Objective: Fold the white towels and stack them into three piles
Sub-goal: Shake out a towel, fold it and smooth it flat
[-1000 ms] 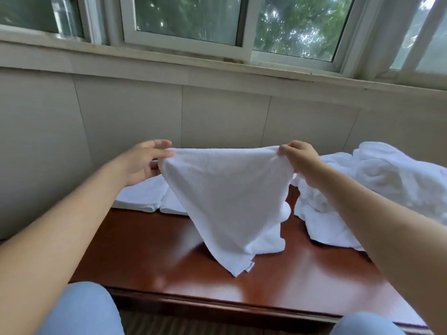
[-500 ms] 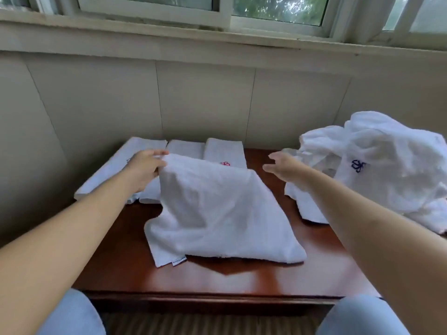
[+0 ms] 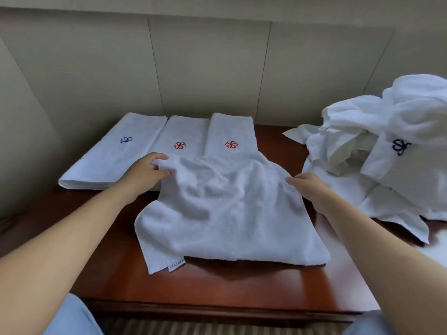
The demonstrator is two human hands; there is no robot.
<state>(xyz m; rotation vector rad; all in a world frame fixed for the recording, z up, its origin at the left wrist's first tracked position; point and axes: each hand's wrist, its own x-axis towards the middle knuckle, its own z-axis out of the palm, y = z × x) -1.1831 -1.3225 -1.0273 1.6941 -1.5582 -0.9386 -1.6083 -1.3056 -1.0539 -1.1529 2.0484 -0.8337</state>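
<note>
A white towel (image 3: 229,213) lies rumpled and doubled over in the middle of the brown table (image 3: 217,284), a small label at its front left corner. My left hand (image 3: 145,172) pinches its far left corner. My right hand (image 3: 307,187) touches its right edge with fingers extended. Three folded towels lie side by side at the back left: one with a blue emblem (image 3: 113,153), two with red emblems (image 3: 181,139) (image 3: 231,134). A heap of unfolded white towels (image 3: 387,151) sits at the right.
A beige panelled wall (image 3: 208,68) rises right behind the table. The table's front edge (image 3: 217,310) is close to my knees in light blue trousers (image 3: 72,317). Striped flooring shows below the edge.
The towel, held up in the air by both hands, has come down onto the table. My right hand let go of its corner and now touches the right edge. The view tilted downward.
</note>
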